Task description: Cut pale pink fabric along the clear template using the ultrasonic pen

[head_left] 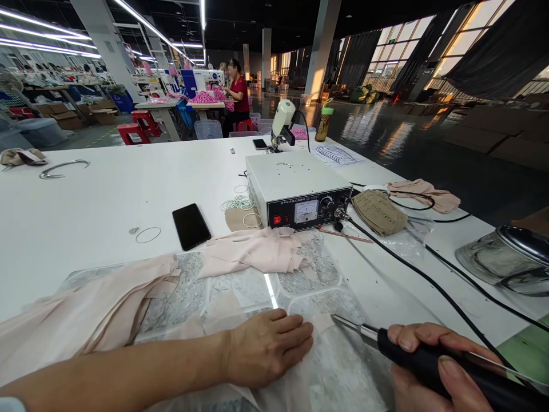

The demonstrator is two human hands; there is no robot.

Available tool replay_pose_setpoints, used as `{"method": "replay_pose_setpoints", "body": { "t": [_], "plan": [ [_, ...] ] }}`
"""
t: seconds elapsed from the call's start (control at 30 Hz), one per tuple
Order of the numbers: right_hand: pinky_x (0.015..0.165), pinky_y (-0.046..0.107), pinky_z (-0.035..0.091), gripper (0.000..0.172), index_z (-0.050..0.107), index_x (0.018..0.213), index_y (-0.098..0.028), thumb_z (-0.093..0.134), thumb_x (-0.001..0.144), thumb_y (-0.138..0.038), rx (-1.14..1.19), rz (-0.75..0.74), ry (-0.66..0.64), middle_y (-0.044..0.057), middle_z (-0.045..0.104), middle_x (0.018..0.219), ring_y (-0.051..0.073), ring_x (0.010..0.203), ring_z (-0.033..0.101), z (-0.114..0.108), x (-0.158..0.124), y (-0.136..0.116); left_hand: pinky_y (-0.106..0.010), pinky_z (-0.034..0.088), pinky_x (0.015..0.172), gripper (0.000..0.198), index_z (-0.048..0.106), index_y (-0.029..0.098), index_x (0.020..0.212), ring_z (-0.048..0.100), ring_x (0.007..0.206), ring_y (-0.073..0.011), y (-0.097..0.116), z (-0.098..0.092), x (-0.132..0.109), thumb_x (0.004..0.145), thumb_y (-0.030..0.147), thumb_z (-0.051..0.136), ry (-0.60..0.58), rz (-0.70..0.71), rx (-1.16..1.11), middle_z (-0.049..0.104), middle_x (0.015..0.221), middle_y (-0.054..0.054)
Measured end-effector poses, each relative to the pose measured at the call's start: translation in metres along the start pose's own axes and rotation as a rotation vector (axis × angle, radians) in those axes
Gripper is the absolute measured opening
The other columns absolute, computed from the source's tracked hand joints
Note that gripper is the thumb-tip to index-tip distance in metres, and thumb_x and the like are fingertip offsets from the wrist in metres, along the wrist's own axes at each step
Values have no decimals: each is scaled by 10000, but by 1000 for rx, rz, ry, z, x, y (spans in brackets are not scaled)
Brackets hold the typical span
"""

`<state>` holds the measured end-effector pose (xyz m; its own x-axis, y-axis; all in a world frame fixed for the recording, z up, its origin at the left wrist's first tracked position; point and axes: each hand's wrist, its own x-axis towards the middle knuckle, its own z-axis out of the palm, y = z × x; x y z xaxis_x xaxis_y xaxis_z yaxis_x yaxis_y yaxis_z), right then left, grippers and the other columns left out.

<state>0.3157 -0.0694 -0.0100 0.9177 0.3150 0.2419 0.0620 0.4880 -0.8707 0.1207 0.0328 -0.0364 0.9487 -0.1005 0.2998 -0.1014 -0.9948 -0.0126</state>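
Pressing left hand (268, 346) flat on pale fabric (223, 313), fingers outstretched, together. Gripping black-handled tool (386, 341) in right hand (450, 372), fingers clamped round it, tip near left fingertips.

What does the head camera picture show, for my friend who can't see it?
A person's left hand presses flat on thin pink cloth while the right hand grips a black-handled tool, its metal tip by the cloth. Behind them on the white table are a grey control box and a black phone.
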Motion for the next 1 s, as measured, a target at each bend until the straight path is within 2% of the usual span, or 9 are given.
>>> {"method": "replay_pose_setpoints", "body": {
  "t": [0.3, 0.53, 1.0],
  "plan": [
    [487, 342, 459, 113, 541, 733, -200, 589, 631, -208, 3, -56, -105, -26, 521, 624, 144, 501, 491, -3, 4, 0, -325, 476, 787, 313, 607, 46, 1175, 601, 1036, -237, 1, -2, 1, 1005, 150, 365, -16, -11, 2, 615, 1259, -189],
    [481, 304, 482, 98, 546, 771, -201, 604, 699, -236, 90, 50, -254, -27, 522, 662, 117, 513, 499, 0, -4, -1, -324, 465, 800, 286, 602, 33, 1169, 596, 1038, -236, 1, 0, 0, 1004, 154, 402, -7, -16, -15, 611, 1255, -186],
    [490, 309, 490, 87, 548, 765, -212, 601, 697, -201, 57, 57, -274, -27, 534, 669, 125, 522, 501, 5, -10, 2, -321, 458, 836, 301, 611, 54, 1183, 582, 1072, -236, 1, 3, -1, 1010, 153, 384, -16, -24, -27, 597, 1292, -176]
  ]
}}
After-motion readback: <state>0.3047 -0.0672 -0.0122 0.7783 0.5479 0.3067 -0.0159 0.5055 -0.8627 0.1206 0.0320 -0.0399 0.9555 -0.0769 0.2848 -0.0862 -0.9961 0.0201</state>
